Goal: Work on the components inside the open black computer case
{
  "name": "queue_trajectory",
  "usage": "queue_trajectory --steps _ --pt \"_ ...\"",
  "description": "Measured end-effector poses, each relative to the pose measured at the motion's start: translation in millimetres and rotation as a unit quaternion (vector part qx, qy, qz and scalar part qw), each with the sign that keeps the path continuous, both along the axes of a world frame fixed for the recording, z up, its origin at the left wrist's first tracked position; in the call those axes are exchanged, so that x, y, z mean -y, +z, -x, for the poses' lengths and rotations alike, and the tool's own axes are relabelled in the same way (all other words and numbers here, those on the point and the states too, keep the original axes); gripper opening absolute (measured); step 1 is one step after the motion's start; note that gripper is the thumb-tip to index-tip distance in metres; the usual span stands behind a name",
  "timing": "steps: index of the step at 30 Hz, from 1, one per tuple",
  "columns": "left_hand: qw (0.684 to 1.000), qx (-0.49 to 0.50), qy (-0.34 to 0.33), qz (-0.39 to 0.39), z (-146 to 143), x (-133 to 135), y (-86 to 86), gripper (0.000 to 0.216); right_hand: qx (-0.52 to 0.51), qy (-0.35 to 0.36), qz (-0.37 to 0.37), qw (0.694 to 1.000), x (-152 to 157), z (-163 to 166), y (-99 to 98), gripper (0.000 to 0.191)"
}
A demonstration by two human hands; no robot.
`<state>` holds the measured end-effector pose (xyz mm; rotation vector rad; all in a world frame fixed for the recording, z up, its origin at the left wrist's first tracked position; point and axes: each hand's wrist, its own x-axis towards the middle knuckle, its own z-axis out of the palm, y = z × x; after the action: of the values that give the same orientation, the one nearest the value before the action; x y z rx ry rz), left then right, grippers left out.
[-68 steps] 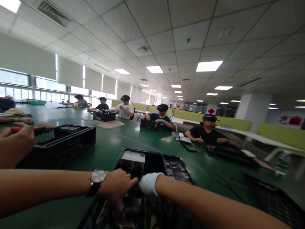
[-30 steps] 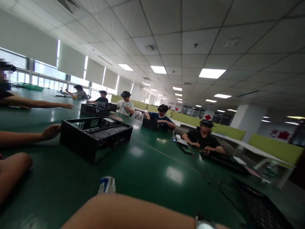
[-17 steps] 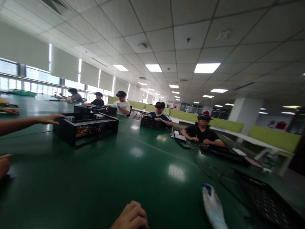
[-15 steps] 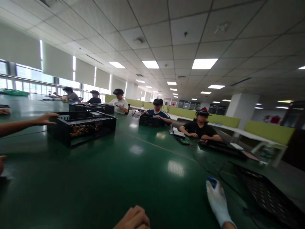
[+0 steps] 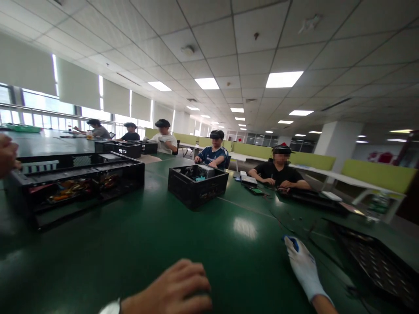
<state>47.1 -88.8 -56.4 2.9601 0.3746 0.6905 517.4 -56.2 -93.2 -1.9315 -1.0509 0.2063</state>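
Ref. item: mid PC case (image 5: 196,189), blk, open top, is sitting on green surface (image 5: 147,244), showing teal piece (image 5: 198,179) inside. L hand (image 5: 180,285), bare, w/ wristwatch (image 5: 113,307), is showing its back, nearer wearer than mid PC case & well apart from it; fingers are curving loosely, palm is facing away, so can't tell if anything's held or if it's touching surface. R hand (image 5: 303,264), white glove w/ blue at fingers, is pointing ahead, nearer than & R of mid PC case; fingers are bending, can't tell what, if anything, they're gripping. Black cable (image 5: 322,252), thin, is running beside R hand, R of mid PC case. Perforated panel (image 5: 373,257), blk, is lying farther R of mid PC case, beyond cable. Left case (image 5: 85,172), blk, is standing L of & a bit nearer than mid PC case, wires showing thru side; another person's hand (image 5: 6,155), blurred, is hanging near its L end. Circuit board (image 5: 257,191), grn, is lying R of mid PC case. Person in blue top (image 5: 212,157) is sitting behind mid PC case; person in black top (image 5: 278,175) is sitting behind & R of it, working w/ both hands.
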Motion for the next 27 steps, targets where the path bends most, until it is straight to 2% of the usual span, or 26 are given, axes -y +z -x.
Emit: queue_trajectory --steps 2,4,6,8,11,13,16,18,21,24,25,27 --pt "0.99 0.062 0.094 -0.083 4 -39 47.8 0.031 -0.01 0.014 0.002 1.0 3 3 3.4 0.069" --pt "0.96 0.046 0.253 -0.111 5 -89 91.1 0.037 -0.019 0.016 0.007 1.0 7 9 8.2 0.074" --pt "0.949 0.016 0.295 -0.114 3 -137 122.0 0.04 -0.026 0.015 0.021 0.999 12 15 12.4 0.08" --pt "0.945 -0.032 0.309 -0.103 -2 -170 137.5 0.034 -0.037 0.008 0.038 0.999 16 21 15.0 0.084" --pt "0.935 -0.088 0.331 -0.088 -9 -188 137.0 0.029 -0.062 -0.011 0.034 0.997 24 25 15.3 0.089" --pt "0.931 -0.1 0.342 -0.084 -13 -180 129.5 0.031 -0.091 -0.014 0.01 0.996 31 26 14.6 0.094" --pt "0.934 -0.106 0.334 -0.074 -18 -144 119.9 0.037 -0.17 0.016 -0.035 0.985 47 30 14.1 0.103" --pt "0.94 -0.113 0.317 -0.06 -18 -106 118.9 0.05 -0.203 0.017 -0.014 0.979 60 32 14.6 0.104" --pt "0.953 -0.153 0.262 -0.011 -9 -51 128.9 0.06 -0.163 0.011 0.044 0.986 78 36 21.2 0.09" --pt "0.963 -0.173 0.206 0.007 6 -28 142.4 0.057 -0.134 0.061 0.045 0.988 86 58 50.6 0.077" --pt "0.961 -0.186 0.202 0.001 11 -31 142.9 0.058 -0.117 0.097 0.056 0.987 86 73 67.9 0.076" --pt "0.946 -0.244 0.213 -0.005 17 -44 134.6 0.075 -0.05 0.19 0.106 0.975 82 115 110.7 0.076"
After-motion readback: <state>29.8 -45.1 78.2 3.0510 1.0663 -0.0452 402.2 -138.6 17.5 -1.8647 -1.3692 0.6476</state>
